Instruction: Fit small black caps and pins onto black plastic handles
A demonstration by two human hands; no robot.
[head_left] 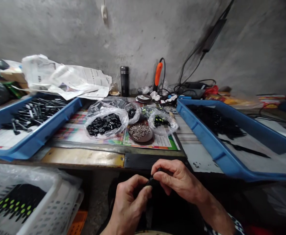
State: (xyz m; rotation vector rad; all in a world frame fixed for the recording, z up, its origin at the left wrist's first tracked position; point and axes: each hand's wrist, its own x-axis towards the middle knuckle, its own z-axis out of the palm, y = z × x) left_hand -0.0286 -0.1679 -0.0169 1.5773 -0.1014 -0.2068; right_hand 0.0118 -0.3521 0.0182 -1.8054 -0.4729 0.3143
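Observation:
My left hand (pixel 133 202) and my right hand (pixel 177 179) meet just in front of the table edge. Both pinch a small black plastic part (pixel 152 181) between thumb and fingers; the fingertips cover most of it, so its exact kind does not show. On the table beyond lie a dish of small metal pins (pixel 140 131), a clear bag of black plastic pieces (pixel 106 124), a smaller bag of black pieces (pixel 132 113) and a bag of black and lime-green pieces (pixel 161 121).
A blue tray (pixel 44 130) of black rods stands left, another blue tray (pixel 206 143) of long black parts right. Below left is a white basket (pixel 52 199) with black and green parts. A black flask (pixel 124 81) and an orange-handled tool (pixel 158 75) stand at the wall.

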